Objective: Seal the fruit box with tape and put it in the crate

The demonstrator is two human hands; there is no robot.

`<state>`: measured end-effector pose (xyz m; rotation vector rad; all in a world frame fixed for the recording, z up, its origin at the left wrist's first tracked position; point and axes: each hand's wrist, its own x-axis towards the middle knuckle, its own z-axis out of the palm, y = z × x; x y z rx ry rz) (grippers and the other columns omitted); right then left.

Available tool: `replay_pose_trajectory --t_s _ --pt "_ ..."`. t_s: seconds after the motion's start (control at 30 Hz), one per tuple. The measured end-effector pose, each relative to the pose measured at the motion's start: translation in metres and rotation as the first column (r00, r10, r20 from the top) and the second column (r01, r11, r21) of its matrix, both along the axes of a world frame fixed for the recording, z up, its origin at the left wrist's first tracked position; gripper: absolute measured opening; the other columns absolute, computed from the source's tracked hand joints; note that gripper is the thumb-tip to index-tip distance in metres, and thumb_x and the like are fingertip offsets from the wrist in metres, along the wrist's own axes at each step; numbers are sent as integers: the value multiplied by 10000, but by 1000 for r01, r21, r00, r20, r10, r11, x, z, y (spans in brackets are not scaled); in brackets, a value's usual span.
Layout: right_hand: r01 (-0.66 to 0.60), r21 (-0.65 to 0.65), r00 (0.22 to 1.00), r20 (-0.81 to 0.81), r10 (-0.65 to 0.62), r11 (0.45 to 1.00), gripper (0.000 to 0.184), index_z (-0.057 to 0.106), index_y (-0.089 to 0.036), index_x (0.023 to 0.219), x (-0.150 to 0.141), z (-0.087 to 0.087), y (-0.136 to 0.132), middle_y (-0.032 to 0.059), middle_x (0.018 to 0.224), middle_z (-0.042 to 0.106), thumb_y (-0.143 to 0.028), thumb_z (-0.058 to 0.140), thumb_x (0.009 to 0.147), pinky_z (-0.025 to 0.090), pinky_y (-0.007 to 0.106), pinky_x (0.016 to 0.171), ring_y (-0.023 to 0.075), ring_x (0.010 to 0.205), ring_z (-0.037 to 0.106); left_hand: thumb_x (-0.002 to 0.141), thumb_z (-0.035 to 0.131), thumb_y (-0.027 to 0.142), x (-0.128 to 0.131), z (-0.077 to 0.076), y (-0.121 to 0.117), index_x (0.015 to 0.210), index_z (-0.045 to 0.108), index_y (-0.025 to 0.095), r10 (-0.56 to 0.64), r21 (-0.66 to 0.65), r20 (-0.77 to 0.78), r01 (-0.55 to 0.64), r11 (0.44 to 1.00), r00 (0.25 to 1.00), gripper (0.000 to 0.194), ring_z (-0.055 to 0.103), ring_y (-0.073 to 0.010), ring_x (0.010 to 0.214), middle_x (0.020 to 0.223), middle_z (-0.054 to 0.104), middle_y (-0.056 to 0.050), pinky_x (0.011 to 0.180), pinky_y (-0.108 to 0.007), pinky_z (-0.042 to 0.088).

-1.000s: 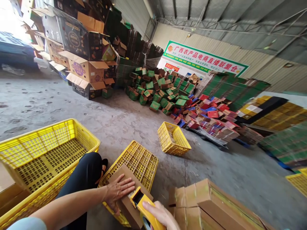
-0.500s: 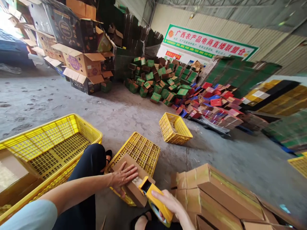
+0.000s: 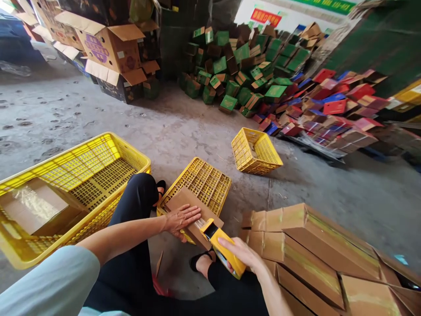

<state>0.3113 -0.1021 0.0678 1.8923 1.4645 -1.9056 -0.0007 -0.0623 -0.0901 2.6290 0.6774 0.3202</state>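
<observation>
My left hand (image 3: 184,219) lies with outstretched fingers on the top of a flat cardboard box (image 3: 184,197), its thumb side over the near edge. That box rests on an upturned yellow crate (image 3: 210,180) between my legs. In my right hand (image 3: 241,252) is a yellow tape dispenser (image 3: 225,248), its head touching the box top beside my left fingertips. A strip of clear tape (image 3: 199,224) shows on the box between the dispenser and my fingers. Part of the box is hidden under my hand.
A large yellow crate (image 3: 131,153) at left holds a taped carton (image 3: 36,204). Stacked cartons (image 3: 312,245) stand close on my right. Ahead sits a smaller yellow crate (image 3: 256,151). Heaps of green boxes (image 3: 230,87) and red boxes (image 3: 335,106) lie farther back.
The view has tilted downward, so everything sits higher in the frame. My left hand stays on the box, and the tape dispenser remains against its top.
</observation>
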Motion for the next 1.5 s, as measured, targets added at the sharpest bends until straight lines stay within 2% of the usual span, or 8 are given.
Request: replay_pose_trajectory --t_s 0.27,0.47,0.63,0.77,0.97,1.13,1.3,1.5 --pt "2 -3 998 68 -2 1000 596 604 -207 780 4 19 -2 9 498 667 -799 633 839 504 221 455 166 433 638 895 576 746 2 3 0 1695 130 68 11 -13 -40 -11 1000 999 1139 164 -388 1625 1745 147 -233 1304 -550 128" --pt "22 9 996 82 -23 1000 593 603 -203 766 7 10 -9 14 492 663 -788 612 859 493 223 444 156 420 613 853 597 788 18 3 -16 1693 109 54 48 19 -19 -48 999 999 1218 97 -445 1623 1748 90 -247 1296 -600 121" --pt "17 0 997 70 -17 1000 592 620 -196 779 7 11 -9 20 505 673 -784 618 851 478 220 434 161 443 623 901 550 770 29 1 -17 1699 26 73 -27 -2 37 27 1000 999 1182 128 -386 1632 1753 97 -223 1312 -560 93" --pt "14 -12 997 74 -13 1000 583 621 -204 816 10 12 -4 6 496 665 -786 628 840 501 231 455 163 440 620 932 518 752 23 4 -9 1707 37 114 12 7 53 -12 1000 999 1113 140 -375 1632 1753 168 -193 1315 -560 77" --pt "-37 -36 997 61 39 999 609 642 -206 821 13 9 -1 24 517 680 -813 597 834 520 244 487 180 467 648 948 525 723 18 10 -3 1712 78 145 43 -7 16 -43 999 999 1057 130 -380 1633 1759 161 -168 1313 -554 79" --pt "-31 -39 998 46 32 999 643 641 -204 854 16 14 -3 30 527 687 -844 583 824 523 255 495 204 500 681 903 598 716 19 11 -4 1712 68 142 58 -26 -6 -58 998 998 1125 146 -394 1628 1760 171 -163 1310 -546 116" --pt "-46 -61 997 54 50 997 584 623 -197 870 33 22 -5 37 522 700 -780 619 848 506 251 451 194 438 659 917 561 731 21 12 -5 1711 21 125 76 -20 2 -76 997 997 1135 166 -393 1624 1753 190 -180 1308 -542 125" --pt "-13 -40 997 76 17 999 564 628 -184 877 38 17 -14 22 497 682 -748 620 866 496 233 427 170 394 629 919 532 769 19 13 -7 1711 34 119 80 -8 6 -80 997 997 1140 169 -395 1623 1756 152 -197 1313 -527 95"
